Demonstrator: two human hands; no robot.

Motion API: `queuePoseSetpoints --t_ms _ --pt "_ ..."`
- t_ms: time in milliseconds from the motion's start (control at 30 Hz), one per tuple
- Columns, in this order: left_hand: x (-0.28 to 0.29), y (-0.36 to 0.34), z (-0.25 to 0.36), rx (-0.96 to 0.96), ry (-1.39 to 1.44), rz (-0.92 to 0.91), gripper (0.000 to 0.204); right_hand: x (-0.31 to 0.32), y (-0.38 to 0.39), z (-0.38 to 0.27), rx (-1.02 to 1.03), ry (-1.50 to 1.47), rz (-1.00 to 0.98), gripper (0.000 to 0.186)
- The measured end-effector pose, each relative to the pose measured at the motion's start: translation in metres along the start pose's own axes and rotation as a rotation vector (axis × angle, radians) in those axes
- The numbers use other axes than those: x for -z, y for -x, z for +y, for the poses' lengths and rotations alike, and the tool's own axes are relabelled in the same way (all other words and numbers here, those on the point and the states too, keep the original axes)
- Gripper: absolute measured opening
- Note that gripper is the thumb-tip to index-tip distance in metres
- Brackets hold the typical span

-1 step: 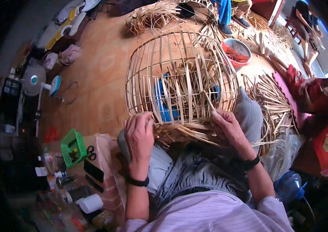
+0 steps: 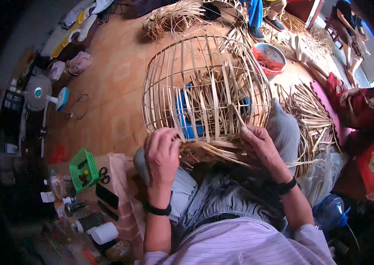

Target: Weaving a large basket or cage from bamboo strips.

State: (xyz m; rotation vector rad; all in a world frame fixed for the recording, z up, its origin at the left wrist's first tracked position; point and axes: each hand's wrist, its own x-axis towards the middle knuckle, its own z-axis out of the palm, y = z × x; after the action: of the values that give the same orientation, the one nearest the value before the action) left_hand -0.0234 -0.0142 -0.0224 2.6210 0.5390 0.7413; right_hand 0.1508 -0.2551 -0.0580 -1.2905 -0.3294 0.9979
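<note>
An open woven basket frame [image 2: 182, 57] of pale flat strips lies across my lap, its bars crossed by thin hoops. At its near left edge, my left hand [image 2: 162, 152] has its fingers bent inward; what they pinch is hidden. By the near right edge, my right hand [image 2: 262, 143] grips a flat pale strip [image 2: 238, 115] between thumb and fingers; the strip slants up into the frame. A bundle of loose strips [image 2: 215, 150] runs along the near edge between my hands. Through the bars show a blue object [image 2: 189, 115] and many cut strips.
On the left lie a green plastic basket [image 2: 83, 170], black scissors [image 2: 104, 175], a dark phone [image 2: 107, 195] and a fan [image 2: 41, 92]. A strip pile [image 2: 308, 112] and a seated person in red [image 2: 361, 101] are at right. A bucket [image 2: 271, 57] stands beyond the frame.
My left hand has shifted slightly right along the near edge, its fingers curling further in. My right hand stays in place on the strip.
</note>
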Motion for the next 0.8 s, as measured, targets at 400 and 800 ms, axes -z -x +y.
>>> queuePoseSetpoints --t_ms 400,800 --pt "-0.018 0.012 0.005 -0.017 0.219 -0.076 0.021 0.002 -0.001 0.000 -0.012 0.042 -0.001 0.045" --pt "-0.006 -0.005 0.037 -0.010 0.077 -0.120 0.024 0.000 -0.004 0.006 0.084 0.042 0.060 0.041"
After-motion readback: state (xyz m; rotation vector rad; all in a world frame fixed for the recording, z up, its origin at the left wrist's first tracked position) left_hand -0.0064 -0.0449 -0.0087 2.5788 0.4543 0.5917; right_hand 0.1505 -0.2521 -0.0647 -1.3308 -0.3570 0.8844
